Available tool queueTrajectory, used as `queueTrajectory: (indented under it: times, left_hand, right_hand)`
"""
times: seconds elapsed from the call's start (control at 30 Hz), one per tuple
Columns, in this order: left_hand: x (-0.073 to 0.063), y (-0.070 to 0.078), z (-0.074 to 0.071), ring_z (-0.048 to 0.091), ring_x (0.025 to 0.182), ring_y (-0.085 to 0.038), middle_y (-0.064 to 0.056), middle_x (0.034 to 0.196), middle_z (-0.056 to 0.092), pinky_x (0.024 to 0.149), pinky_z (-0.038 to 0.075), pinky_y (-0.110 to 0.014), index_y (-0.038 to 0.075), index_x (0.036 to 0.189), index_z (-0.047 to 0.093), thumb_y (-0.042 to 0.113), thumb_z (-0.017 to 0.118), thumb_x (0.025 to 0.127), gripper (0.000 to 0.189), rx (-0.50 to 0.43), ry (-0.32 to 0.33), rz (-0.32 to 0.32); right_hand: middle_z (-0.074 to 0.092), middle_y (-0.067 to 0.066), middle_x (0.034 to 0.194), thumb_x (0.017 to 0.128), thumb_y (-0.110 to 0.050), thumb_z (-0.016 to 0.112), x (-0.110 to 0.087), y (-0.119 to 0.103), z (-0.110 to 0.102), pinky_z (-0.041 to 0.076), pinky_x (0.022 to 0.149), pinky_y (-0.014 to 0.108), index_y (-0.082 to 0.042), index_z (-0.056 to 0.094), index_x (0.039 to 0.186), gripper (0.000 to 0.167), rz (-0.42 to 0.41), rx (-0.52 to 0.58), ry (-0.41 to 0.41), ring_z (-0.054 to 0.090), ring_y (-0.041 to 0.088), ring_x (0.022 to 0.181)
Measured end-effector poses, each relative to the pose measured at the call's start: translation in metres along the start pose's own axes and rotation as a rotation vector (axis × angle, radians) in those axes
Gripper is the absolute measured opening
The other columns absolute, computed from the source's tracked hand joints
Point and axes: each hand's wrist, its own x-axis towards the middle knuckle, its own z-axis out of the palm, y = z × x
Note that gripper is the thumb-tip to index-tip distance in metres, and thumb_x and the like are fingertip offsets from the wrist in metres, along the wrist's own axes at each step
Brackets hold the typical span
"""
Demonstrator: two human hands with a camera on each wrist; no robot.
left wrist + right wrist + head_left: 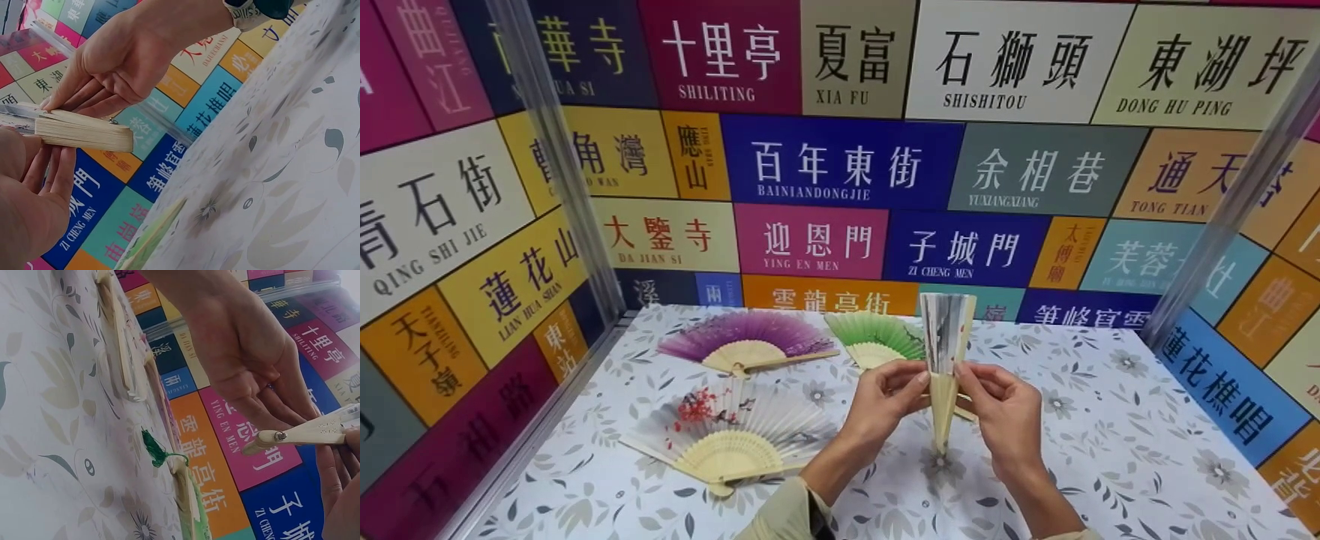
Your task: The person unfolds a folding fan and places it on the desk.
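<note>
A nearly closed folding fan (942, 405) stands upright between both hands, its pale ribs narrowing to the pivot at the bottom and its whitish leaf at the top. From the left, my left hand (885, 401) pinches the fan where ribs meet leaf. My right hand (1003, 409) pinches the opposite side at the same height. In the left wrist view the stacked ribs (84, 132) lie close together. The right wrist view shows the metal pivot (280, 436) at the narrow end. Behind the fan, a green fan (877, 335) lies spread on the table, partly hidden.
On the left of the flower-patterned tablecloth (1110, 450) lie an open purple fan (765, 334) and, nearer, an open white fan (727, 454) with red blossoms. A green tassel (153, 449) hangs from the green fan. Panels of colourful signs (840, 161) enclose the table.
</note>
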Motion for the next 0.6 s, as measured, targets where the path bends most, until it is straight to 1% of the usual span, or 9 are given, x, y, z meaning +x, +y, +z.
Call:
queueTrajectory:
  times: [0.13,0.3,0.6]
  left_hand:
    - [-0.0002,0.0,-0.0004,0.079,0.106,-0.022,-0.019,0.117,0.079,0.1,0.067,-0.039,-0.007,0.129,0.07,0.009,0.07,0.106,0.027,-0.008,0.016,-0.004]
    - [-0.0015,0.0019,0.0,0.078,0.107,-0.021,-0.018,0.119,0.078,0.101,0.067,-0.04,-0.006,0.13,0.07,0.008,0.068,0.107,0.027,-0.024,0.02,0.001]
    - [-0.0016,0.0022,-0.0009,0.077,0.11,-0.023,-0.022,0.121,0.077,0.103,0.066,-0.04,-0.011,0.132,0.066,0.008,0.066,0.108,0.031,-0.057,0.036,0.006]
  right_hand:
    - [0.085,0.005,0.098,0.1,-0.019,0.081,0.0004,-0.0001,-0.0006,0.071,0.082,0.037,0.009,0.075,0.119,0.034,0.007,0.014,0.012,0.083,0.021,0.093]
    - [0.084,0.004,0.098,0.101,-0.019,0.079,0.0005,-0.0018,-0.0013,0.071,0.082,0.036,0.009,0.073,0.12,0.034,0.027,0.026,0.028,0.083,0.019,0.093]
    - [0.083,0.0,0.095,0.102,-0.021,0.078,0.0021,-0.0028,-0.0014,0.071,0.082,0.035,0.009,0.07,0.121,0.037,0.05,0.053,0.039,0.082,0.018,0.092]
